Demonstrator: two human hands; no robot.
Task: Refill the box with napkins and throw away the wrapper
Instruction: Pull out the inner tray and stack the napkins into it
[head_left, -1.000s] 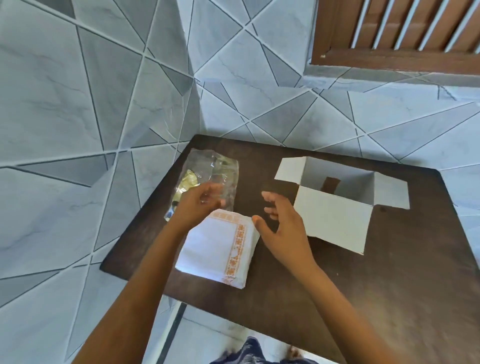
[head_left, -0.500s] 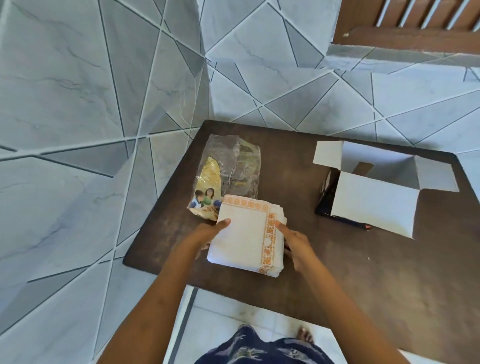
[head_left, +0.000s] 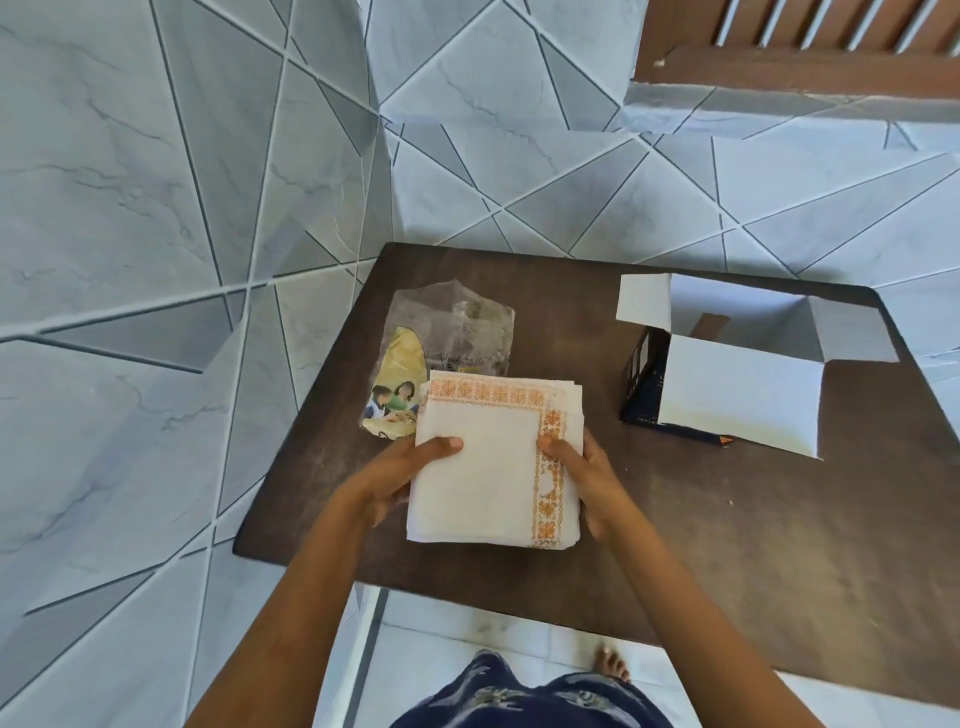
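Napkins (head_left: 493, 467): stack at worktop (head_left: 779, 519) near edge, squared for one lift.
Hands: left hand (head_left: 400, 475) and right hand (head_left: 587, 480) clamp opposite sides, thumbs on top.
Wrapper (head_left: 447, 338): empty, at 11 o'clock, part under stack.
Box (head_left: 737, 395): at 2 o'clock, flaps open to receive.

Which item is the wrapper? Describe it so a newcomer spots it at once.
On the dark table, look at the far left corner by the tiled wall. The wrapper lies flat there, its near edge tucked behind the napkins held in both hands. It is the only crinkled clear plastic, with a yellow print of people; the box at right is white card.
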